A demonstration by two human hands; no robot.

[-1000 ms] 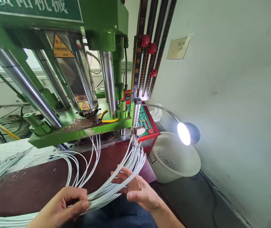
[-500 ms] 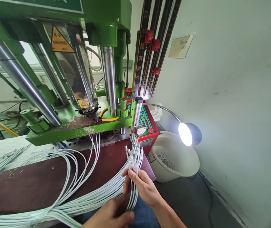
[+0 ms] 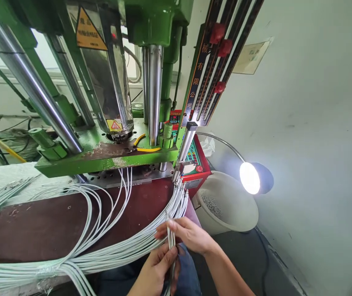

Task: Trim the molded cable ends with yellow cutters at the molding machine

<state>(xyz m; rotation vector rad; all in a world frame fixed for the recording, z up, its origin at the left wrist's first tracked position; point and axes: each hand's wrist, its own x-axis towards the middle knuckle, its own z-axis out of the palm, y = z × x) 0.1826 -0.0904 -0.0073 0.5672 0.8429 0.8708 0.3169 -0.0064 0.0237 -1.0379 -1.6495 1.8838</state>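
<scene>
Brown worktable [image 3: 34,230], a green press [image 3: 71,168] at its back; pale wall [image 3: 317,123] to the right. Main cable bundle [image 3: 111,258] follows the front edge; beyond the right edge, a white bucket [image 3: 240,207] and open dark floor [image 3: 251,259]. Small group of white cables [image 3: 171,238], over the lap [image 3: 191,271]: left hand [image 3: 160,265] pinches it below, right hand [image 3: 188,234] between thumb and fingers near the tips. Since the earlier frame, tips sit lower; left hand newly closed.

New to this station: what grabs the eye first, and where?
The lit lamp glaring at the right, with the pale bucket below it in view. Then the green press across the upper left, yellow-handled pliers lying on it. Low centre, the left hand and right hand hold several whitish cables.
</scene>
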